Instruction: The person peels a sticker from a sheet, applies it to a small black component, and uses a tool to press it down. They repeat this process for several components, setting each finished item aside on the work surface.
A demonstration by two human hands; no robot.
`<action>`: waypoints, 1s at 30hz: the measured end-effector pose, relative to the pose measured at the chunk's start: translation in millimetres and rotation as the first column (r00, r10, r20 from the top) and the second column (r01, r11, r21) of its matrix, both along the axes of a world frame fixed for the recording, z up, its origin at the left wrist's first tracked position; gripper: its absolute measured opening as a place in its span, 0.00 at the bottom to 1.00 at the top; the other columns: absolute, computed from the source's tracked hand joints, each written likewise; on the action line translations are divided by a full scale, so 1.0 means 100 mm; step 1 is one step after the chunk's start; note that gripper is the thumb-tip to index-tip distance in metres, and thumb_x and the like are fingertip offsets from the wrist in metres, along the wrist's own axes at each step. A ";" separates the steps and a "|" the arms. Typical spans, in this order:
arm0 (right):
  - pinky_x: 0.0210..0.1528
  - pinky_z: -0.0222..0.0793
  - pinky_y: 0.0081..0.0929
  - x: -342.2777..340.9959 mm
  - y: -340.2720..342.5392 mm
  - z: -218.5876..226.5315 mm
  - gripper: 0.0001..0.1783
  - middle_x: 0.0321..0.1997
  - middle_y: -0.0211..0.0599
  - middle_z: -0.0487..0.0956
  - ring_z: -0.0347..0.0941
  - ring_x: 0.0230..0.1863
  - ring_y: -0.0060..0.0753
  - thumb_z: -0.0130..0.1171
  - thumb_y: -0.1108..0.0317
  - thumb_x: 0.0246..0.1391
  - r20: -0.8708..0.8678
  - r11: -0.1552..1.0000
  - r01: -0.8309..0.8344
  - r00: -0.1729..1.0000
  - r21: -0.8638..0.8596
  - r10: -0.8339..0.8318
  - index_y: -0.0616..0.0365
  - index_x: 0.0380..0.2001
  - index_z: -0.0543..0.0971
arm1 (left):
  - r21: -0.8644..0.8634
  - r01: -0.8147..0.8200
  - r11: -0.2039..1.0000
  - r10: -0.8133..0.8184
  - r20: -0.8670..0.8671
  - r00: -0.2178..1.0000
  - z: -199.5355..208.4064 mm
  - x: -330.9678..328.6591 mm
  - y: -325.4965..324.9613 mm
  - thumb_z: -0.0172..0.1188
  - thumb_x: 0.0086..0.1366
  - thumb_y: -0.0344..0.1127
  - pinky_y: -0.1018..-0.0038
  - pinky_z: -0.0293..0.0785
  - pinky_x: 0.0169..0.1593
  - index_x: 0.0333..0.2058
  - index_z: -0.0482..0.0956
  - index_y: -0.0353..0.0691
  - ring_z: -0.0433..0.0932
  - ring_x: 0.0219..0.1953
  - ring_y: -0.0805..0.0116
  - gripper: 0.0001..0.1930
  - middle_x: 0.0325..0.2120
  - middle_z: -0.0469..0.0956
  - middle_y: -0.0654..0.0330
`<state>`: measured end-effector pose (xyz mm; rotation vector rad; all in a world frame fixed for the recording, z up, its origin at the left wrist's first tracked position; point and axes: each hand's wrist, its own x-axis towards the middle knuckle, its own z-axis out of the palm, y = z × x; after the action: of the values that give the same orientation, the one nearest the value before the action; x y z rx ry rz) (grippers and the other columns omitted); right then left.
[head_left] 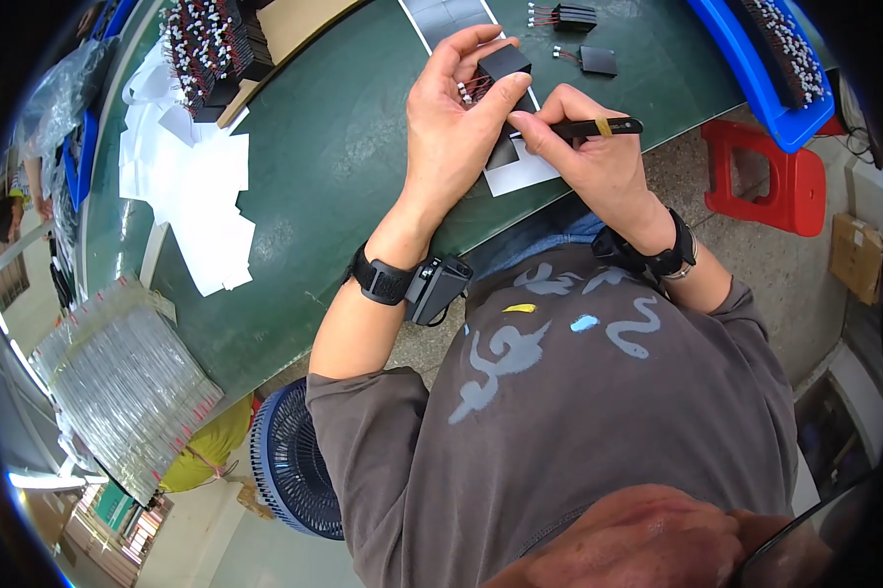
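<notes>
My left hand is closed around a small black rectangular block with thin red wires and white plugs, above the green table's front edge. In my right hand is a slim black tweezers-like tool with a yellow band, pinched between thumb and fingers. The tool's tip is hidden near the block and my left thumb. Beneath both hands lies a white-edged sheet with dark and grey areas. Farther right on the table rest a black block with wires and a small group of similar blocks.
Many wired black blocks are stacked at the far left, beside loose white sheets. A blue tray of similar parts sits far right, above a red stool. Clear plastic trays and a blue fan stand at the left.
</notes>
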<state>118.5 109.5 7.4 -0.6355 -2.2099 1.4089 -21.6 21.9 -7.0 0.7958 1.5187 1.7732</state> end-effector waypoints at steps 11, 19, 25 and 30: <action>0.30 0.69 0.21 0.18 0.06 -0.03 0.06 0.25 0.27 0.80 0.74 0.27 0.19 0.66 0.70 0.59 -0.410 0.836 -0.194 0.800 0.513 0.437 0.57 0.31 0.78 | -0.004 0.031 0.999 -0.032 -0.049 0.998 0.04 -0.01 -0.01 0.66 0.62 0.24 0.81 0.75 0.43 0.62 0.65 0.35 0.76 0.39 0.80 0.30 0.51 0.81 0.55; 0.27 0.65 0.17 0.14 0.21 0.05 0.10 0.23 0.26 0.78 0.72 0.25 0.16 0.66 0.69 0.59 -0.153 0.867 0.032 0.980 -0.497 -0.124 0.59 0.28 0.75 | -0.066 0.064 0.996 -0.076 -0.188 0.979 0.04 0.04 -0.05 0.65 0.62 0.23 0.84 0.72 0.37 0.66 0.60 0.36 0.73 0.34 0.83 0.36 0.51 0.80 0.56; 0.27 0.63 0.16 0.12 0.10 0.01 0.12 0.22 0.27 0.77 0.70 0.24 0.14 0.66 0.70 0.58 0.023 0.999 -0.034 0.999 0.035 0.033 0.60 0.25 0.75 | -0.128 0.012 0.992 -0.043 -0.235 0.971 0.11 0.02 -0.03 0.66 0.59 0.25 0.82 0.73 0.36 0.66 0.61 0.39 0.73 0.31 0.83 0.37 0.48 0.83 0.58; 0.27 0.63 0.18 0.12 0.10 0.00 0.11 0.21 0.29 0.78 0.71 0.24 0.16 0.66 0.71 0.57 -0.019 0.994 -0.095 0.995 -0.053 0.094 0.60 0.25 0.75 | -0.130 0.007 0.992 -0.035 -0.214 0.976 0.11 0.02 -0.02 0.66 0.59 0.25 0.81 0.74 0.37 0.66 0.62 0.39 0.73 0.31 0.83 0.36 0.49 0.83 0.59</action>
<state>130.8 119.3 7.7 -0.5422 -2.2223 1.5197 -20.0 19.6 4.1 0.9612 1.7393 1.5964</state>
